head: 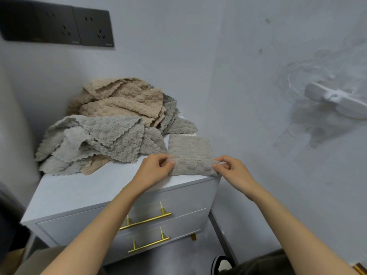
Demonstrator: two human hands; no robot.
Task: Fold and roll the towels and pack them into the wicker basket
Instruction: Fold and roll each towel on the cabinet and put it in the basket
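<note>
Left of my grips, the pile (103,133) of loose grey and tan towels lies heaped on the table (89,187). My left hand (153,167) pinches the near-left corner of the small grey towel (190,153) and my right hand (232,169) pinches the near-right corner, both grips clamped on cloth, so the towel lies flat between them and runs straight away from me. Its near edge spans hand to hand, with neither hand nearer, so I judge the next move is a fold or roll forward, away from both grips; no basket is in view.
</note>
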